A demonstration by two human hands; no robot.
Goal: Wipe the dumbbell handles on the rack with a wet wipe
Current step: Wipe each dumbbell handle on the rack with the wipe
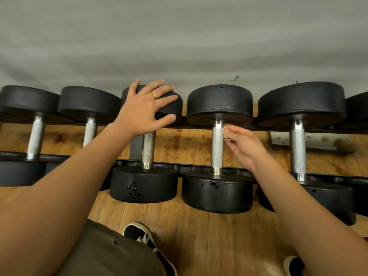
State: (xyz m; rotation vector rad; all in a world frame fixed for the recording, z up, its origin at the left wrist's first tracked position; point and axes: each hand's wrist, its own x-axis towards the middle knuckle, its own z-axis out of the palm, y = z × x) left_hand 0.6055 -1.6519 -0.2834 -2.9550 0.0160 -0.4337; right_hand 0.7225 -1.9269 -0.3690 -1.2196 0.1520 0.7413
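Several black dumbbells with knurled steel handles lie side by side on a low black rack (pixel 191 127). My right hand (pixel 242 147) pinches a small, soiled wet wipe (pixel 226 132) against the upper right side of the fourth dumbbell's handle (pixel 217 150), just below its far head. My left hand (pixel 146 108) rests with spread, straight fingers on the far head of the third dumbbell (pixel 169 108), whose handle (pixel 148 150) shows below my palm. Most of the wipe is hidden by my fingers.
A grey wall rises right behind the rack. The wooden floor (pixel 199 236) under it carries brown stains. My two dark shoes, one being (pixel 143 236), stand close to the near dumbbell heads. More dumbbells sit at left (pixel 36 136) and right (pixel 297 148).
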